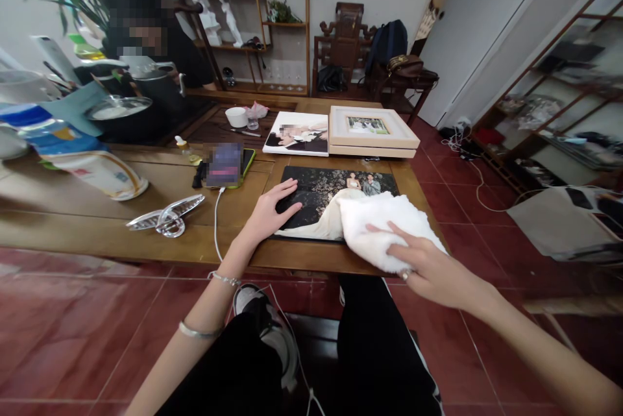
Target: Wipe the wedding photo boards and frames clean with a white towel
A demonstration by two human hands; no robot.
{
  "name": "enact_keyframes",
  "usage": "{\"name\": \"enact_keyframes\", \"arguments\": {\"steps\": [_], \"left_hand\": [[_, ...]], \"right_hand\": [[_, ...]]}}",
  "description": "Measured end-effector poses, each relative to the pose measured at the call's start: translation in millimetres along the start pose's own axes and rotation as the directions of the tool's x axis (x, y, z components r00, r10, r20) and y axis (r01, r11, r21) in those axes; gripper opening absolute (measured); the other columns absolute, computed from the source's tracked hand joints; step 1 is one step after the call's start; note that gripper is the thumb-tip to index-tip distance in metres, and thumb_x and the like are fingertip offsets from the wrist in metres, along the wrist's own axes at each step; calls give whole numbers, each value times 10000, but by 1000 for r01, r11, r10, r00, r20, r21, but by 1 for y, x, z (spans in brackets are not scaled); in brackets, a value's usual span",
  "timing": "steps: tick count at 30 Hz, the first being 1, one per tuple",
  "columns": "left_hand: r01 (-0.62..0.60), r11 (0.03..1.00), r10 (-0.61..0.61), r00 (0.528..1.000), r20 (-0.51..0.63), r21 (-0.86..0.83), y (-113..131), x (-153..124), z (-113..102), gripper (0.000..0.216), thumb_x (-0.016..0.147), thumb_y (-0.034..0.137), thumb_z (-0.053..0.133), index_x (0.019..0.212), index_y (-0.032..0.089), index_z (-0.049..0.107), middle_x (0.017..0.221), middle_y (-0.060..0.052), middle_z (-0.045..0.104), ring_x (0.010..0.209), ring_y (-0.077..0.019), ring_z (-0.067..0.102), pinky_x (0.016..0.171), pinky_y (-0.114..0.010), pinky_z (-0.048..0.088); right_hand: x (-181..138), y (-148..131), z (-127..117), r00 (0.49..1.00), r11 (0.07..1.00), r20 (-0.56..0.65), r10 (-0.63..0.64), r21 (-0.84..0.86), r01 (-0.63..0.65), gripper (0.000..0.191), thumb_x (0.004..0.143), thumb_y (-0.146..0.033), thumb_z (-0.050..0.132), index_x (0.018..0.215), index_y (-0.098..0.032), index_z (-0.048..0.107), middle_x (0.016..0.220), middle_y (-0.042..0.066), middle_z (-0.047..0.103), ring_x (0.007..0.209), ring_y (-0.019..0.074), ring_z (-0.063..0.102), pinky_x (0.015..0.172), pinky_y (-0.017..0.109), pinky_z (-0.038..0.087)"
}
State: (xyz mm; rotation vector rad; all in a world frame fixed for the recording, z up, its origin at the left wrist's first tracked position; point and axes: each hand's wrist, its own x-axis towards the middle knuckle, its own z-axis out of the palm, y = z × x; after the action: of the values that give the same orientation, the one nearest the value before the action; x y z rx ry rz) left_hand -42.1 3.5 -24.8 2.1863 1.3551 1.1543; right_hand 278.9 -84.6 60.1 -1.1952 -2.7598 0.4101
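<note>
A dark wedding photo panel (pixel 311 195) lies flat on the wooden table, showing two people and a long pale dress. My left hand (pixel 270 211) rests on its left edge with the thumb and fingers spread. On the panel's right part lies a fluffy white cloth (pixel 389 224), bunched up and covering that corner. My right hand (pixel 418 267) grips this cloth from the near right side, a ring on one finger. What the cloth hides beneath it I cannot see.
Behind the panel are a white photo canvas (pixel 296 134) and stacked pale frames (pixel 372 130). Leftward lie a phone (pixel 248 163) on a white cable, a clear hair claw (pixel 168 216) and a blue-and-white bottle (pixel 92 159). Another person (pixel 146 20) sits beyond the pots.
</note>
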Motion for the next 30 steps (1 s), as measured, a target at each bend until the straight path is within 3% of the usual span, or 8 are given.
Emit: {"name": "enact_keyframes", "arguments": {"steps": [4, 7, 11, 15, 24, 27, 30], "left_hand": [[7, 1000, -7, 1000, 2, 5, 1, 0, -1, 443, 849, 432, 597, 1205, 170, 630, 1331, -115, 574, 1262, -258, 510, 1095, -451, 371], [9, 1000, -9, 1000, 4, 1, 1, 0, -1, 444, 847, 438, 598, 1203, 175, 632, 1330, -112, 576, 1260, -260, 512, 1091, -455, 376], [11, 1000, -11, 1000, 7, -5, 0, 0, -1, 440, 847, 421, 606, 1208, 171, 630, 1332, -110, 574, 1261, -250, 512, 1096, -438, 373], [11, 1000, -11, 1000, 0, -7, 0, 0, 0, 453, 845, 420, 612, 1208, 149, 630, 1331, -125, 572, 1264, -255, 508, 1103, -427, 365], [4, 1000, -4, 1000, -5, -5, -2, 0, 1, 448, 844, 432, 606, 1202, 165, 633, 1331, -120, 574, 1268, -265, 503, 1099, -448, 368], [-4, 1000, 4, 1000, -3, -6, -2, 0, 1, 449, 845, 421, 607, 1205, 154, 631, 1331, -126, 572, 1269, -267, 502, 1097, -447, 369], [-8, 1000, 8, 1000, 1, -9, -1, 0, 0, 447, 847, 410, 607, 1207, 147, 630, 1333, -130, 570, 1267, -267, 503, 1096, -445, 369]], "right_hand": [[41, 33, -4, 978, 978, -196, -74, -205, 33, 407, 683, 32, 412, 909, -180, 677, 1490, 92, 382, 1382, 310, 310, 1085, 545, 330], [80, 62, 0, 978, 942, -194, -71, -337, 2, 455, 697, 57, 398, 989, -154, 675, 1471, 133, 403, 1375, 348, 312, 1051, 629, 310], [107, 82, 10, 986, 916, -161, -40, -399, -28, 429, 766, -64, 475, 1160, -150, 622, 1485, 145, 376, 1377, 400, 276, 1021, 688, 277], [90, 66, 16, 991, 926, -136, -9, -375, -43, 420, 764, -52, 457, 1127, -152, 644, 1486, 129, 380, 1391, 400, 239, 1033, 698, 249], [-13, -20, 36, 997, 966, -30, -72, -251, 62, 277, 665, -18, 485, 779, -166, 689, 1539, 101, 273, 1423, 388, 103, 1082, 701, 160], [-14, -19, 32, 997, 974, -7, -82, -210, 79, 292, 664, -23, 480, 801, -167, 693, 1529, 95, 300, 1424, 374, 127, 1083, 694, 170], [11, 3, 23, 998, 979, -20, -57, -199, 52, 391, 703, -34, 461, 979, -180, 696, 1497, 97, 366, 1417, 352, 191, 1071, 689, 201]]}}
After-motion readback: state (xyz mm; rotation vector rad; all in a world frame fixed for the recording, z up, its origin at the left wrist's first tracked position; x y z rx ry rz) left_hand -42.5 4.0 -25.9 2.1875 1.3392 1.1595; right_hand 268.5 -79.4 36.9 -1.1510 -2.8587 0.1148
